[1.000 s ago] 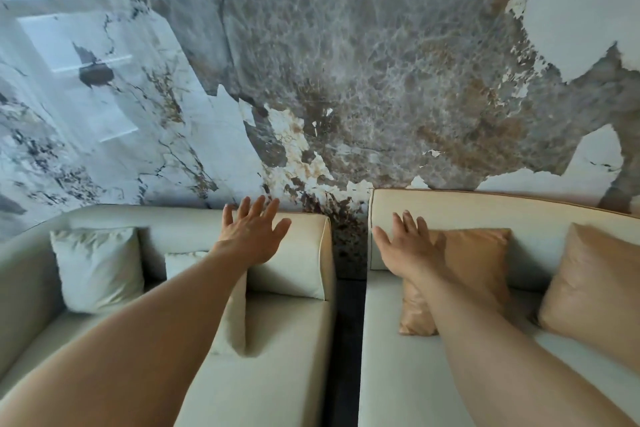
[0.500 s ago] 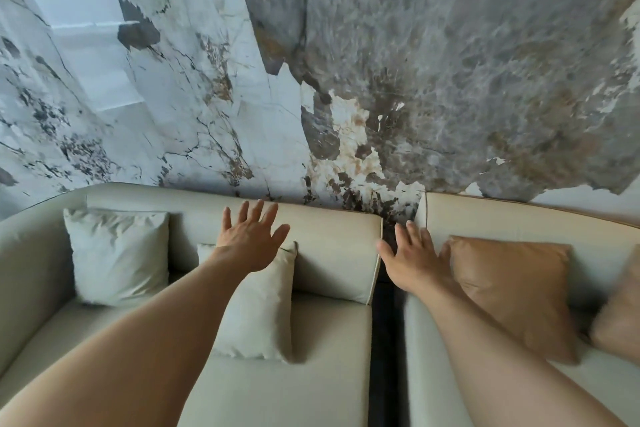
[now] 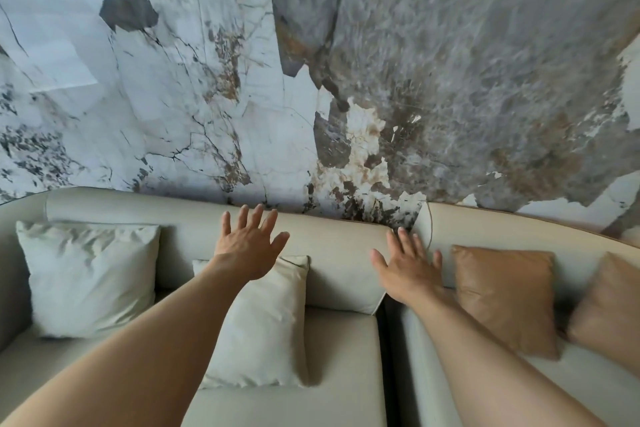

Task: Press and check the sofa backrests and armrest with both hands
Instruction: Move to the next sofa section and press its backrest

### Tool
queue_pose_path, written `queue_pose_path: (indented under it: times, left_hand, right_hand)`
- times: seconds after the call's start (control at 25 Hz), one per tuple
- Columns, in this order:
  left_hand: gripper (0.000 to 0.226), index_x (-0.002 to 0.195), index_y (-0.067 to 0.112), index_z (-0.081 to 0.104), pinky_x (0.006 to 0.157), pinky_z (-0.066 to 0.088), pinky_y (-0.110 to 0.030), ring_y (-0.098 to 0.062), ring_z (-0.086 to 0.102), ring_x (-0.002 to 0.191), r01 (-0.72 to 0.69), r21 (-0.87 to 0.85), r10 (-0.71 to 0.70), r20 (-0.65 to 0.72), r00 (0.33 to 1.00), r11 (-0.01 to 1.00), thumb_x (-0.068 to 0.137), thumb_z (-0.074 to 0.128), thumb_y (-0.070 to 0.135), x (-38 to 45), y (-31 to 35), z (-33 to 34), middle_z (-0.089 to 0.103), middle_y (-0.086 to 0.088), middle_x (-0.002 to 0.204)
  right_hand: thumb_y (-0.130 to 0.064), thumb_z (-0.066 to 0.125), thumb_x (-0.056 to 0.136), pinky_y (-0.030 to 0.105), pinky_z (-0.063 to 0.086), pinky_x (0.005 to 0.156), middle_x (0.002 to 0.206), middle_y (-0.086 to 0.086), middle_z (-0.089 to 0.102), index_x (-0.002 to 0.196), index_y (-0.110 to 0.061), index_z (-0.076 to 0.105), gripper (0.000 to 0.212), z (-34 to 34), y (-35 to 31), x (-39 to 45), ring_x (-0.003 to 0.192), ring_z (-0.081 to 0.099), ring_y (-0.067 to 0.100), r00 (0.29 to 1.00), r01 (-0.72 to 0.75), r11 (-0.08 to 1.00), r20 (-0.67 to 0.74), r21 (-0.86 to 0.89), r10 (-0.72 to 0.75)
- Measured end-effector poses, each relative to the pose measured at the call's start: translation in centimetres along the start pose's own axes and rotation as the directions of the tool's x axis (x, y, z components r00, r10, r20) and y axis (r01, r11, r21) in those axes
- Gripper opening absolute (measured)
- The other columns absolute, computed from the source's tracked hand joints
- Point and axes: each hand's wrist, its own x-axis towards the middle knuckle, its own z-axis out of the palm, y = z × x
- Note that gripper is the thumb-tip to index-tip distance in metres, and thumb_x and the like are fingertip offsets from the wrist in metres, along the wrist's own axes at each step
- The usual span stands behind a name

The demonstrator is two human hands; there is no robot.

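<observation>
Fingers [image 3: 258,218] of the left hand [image 3: 247,246]: spread wide, palm forward, gripping nothing, raised before the upper part of the left sofa backrest [image 3: 332,253]; contact cannot be told. Fingers [image 3: 405,241] of the right hand [image 3: 407,270]: extended and loosely fanned, holding nothing, over the dark gap [image 3: 382,350] between the two sofa sections, tips against the end of the right sofa backrest [image 3: 502,230] by its piped edge. Both forearms bare, reaching in from the lower corners. Left sofa, pale greige: one large cream cushion [image 3: 86,274] leaning on the backrest near the rounded armrest [image 3: 14,253], one smaller cream cushion [image 3: 263,322] standing on the seat [image 3: 339,374] directly below the left wrist. Right sofa, same upholstery with tan piping along the top: one tan cushion [image 3: 505,298] just beside the right hand, a second tan cushion [image 3: 609,305] farther right. Behind both backrests: polished marble wall [image 3: 311,62], white and grey with brown veining, carrying pale window reflections.
</observation>
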Motion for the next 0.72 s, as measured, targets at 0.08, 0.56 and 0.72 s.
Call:
queue_pose_path:
  times: [0.08, 0.56, 0.72]
  left_hand:
    - [0.065, 0.152, 0.027, 0.006, 0.115, -0.009, -0.051, -0.026, -0.008, 0.148, -0.015, 0.002, 0.015, 0.005, 1.000, 1.000, 0.095, 0.013, 0.059, 0.8, -0.1, 0.0, -0.001, -0.002, 0.163]
    - [0.066, 0.153, 0.028, 0.001, 0.117, -0.010, -0.050, -0.025, -0.012, 0.148, -0.034, 0.040, 0.030, 0.108, 0.994, 0.999, 0.095, 0.009, 0.058, 13.4, 4.3, 8.2, -0.007, -0.001, 0.163]
    - [0.066, 0.153, 0.028, 0.000, 0.117, -0.010, -0.050, -0.025, -0.013, 0.147, -0.032, 0.076, 0.022, 0.136, 0.990, 0.997, 0.094, 0.008, 0.059, 17.3, 4.6, 13.3, -0.008, 0.000, 0.163]
  right_hand:
    - [-0.063, 0.012, 0.094, 0.052, -0.007, 0.115, 0.163, -0.006, -0.010, 0.154, -0.028, 0.003, 0.070, 0.3, -0.2, 0.5, 0.149, -0.008, 0.018, 1.000, -0.001, 1.000, -0.006, -0.010, 0.001]
    - [-0.062, 0.011, 0.094, 0.053, -0.009, 0.115, 0.163, -0.006, -0.010, 0.154, -0.028, -0.001, 0.070, 5.6, 5.3, 14.3, 0.148, -0.010, 0.018, 0.999, 0.004, 0.999, 0.053, -0.032, -0.003]
    - [-0.062, 0.011, 0.094, 0.052, -0.009, 0.115, 0.163, -0.005, -0.010, 0.154, -0.027, 0.001, 0.070, 9.0, 6.2, 19.7, 0.148, -0.010, 0.017, 0.997, 0.019, 0.999, 0.074, -0.028, -0.017]
